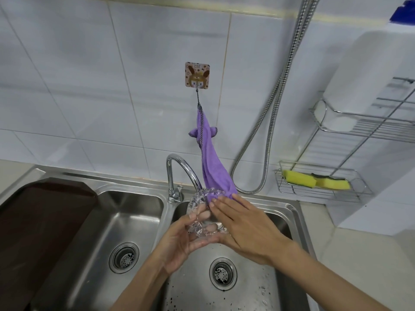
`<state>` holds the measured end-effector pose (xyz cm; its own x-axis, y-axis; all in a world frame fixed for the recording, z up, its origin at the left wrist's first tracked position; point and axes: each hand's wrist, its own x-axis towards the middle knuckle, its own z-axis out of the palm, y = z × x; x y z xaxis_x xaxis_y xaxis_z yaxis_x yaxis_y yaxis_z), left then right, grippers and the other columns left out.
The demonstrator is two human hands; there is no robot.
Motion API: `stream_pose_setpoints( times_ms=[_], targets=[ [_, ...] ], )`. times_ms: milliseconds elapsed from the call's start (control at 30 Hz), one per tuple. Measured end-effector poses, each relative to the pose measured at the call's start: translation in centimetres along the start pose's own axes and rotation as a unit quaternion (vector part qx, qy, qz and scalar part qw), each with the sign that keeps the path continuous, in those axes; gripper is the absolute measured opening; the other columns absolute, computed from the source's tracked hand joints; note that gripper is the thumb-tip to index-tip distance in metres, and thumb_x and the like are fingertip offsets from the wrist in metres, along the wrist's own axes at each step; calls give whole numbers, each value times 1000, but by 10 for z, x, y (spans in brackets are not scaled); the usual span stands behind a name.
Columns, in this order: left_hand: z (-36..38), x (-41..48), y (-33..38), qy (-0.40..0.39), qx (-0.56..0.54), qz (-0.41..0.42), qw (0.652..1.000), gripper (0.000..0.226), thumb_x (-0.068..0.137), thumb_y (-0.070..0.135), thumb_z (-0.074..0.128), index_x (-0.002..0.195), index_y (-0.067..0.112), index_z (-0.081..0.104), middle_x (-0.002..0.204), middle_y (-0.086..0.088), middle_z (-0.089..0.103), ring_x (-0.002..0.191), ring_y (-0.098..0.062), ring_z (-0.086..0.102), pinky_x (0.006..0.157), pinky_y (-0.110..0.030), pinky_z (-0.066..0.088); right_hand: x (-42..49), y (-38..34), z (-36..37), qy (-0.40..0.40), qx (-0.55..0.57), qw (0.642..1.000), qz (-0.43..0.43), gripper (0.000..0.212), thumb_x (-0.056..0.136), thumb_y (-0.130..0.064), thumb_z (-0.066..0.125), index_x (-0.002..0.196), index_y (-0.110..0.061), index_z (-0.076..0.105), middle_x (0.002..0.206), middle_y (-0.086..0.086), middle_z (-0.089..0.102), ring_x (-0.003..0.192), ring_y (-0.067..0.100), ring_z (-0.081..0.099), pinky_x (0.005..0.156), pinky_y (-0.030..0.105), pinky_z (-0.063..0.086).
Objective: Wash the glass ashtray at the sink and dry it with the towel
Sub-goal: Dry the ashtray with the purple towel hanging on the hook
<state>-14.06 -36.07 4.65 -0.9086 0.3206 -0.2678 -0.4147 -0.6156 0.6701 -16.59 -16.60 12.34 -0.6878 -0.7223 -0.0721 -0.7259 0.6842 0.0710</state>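
Observation:
My left hand (pixel 179 243) holds the clear cut-glass ashtray (pixel 199 209) from below, tilted up over the right sink basin (pixel 265 281). A purple towel (pixel 211 162) hangs by a cord from a wall hook (pixel 197 75), and its lower end is pulled down into the ashtray. My right hand (pixel 242 225) lies flat over the towel's end, pressing it against the glass with fingers stretched out. The chrome faucet (pixel 179 167) arches just behind the ashtray. No water stream shows.
The left basin (pixel 125 221) sits beside a dark brown tray (pixel 40 221) on the drainboard. A metal shower hose (pixel 269 131) hangs to the right of the towel. Yellow sponges (pixel 314 179) lie in a wire rack (pixel 318 194), with a higher wire shelf (pixel 370 124) above.

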Motion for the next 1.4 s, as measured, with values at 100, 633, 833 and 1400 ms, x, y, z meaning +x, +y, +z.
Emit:
stream_pose_setpoints(
  times_ms=[100, 633, 833, 1400],
  targets=[
    [-4, 2, 0, 14, 3, 11, 1000, 75, 60, 32, 87, 129, 15, 64, 125, -8, 68, 100, -30, 69, 70, -36, 63, -14, -2, -3, -2, 80, 997, -2, 82, 92, -68, 3, 147, -18, 39, 150, 0, 43, 142, 14, 31, 122, 36, 15],
    [-3, -7, 4, -13, 1, 2, 1000, 64, 59, 37, 90, 116, 12, 72, 115, -15, 71, 94, -28, 72, 63, -34, 63, -11, -14, -20, 23, 316, 948, -23, 58, 93, -68, 17, 134, -30, 32, 147, -11, 42, 129, 7, 46, 101, 37, 47],
    [1, -4, 9, -2, 2, -3, 1000, 81, 58, 39, 90, 128, 9, 64, 128, -16, 67, 112, -30, 66, 80, -42, 62, -21, 7, -20, 25, 96, 987, -130, 61, 100, -53, 25, 141, -15, 50, 147, -2, 48, 143, 12, 32, 121, 36, 19],
    [8, -7, -1, -1, 42, -6, 999, 66, 65, 40, 85, 123, 13, 68, 131, -15, 65, 108, -30, 69, 78, -41, 62, -31, -6, 1, -48, 104, 990, -80, 82, 89, -69, -5, 155, -23, 12, 162, -9, 4, 146, 0, -17, 120, 35, -14]
  ],
)
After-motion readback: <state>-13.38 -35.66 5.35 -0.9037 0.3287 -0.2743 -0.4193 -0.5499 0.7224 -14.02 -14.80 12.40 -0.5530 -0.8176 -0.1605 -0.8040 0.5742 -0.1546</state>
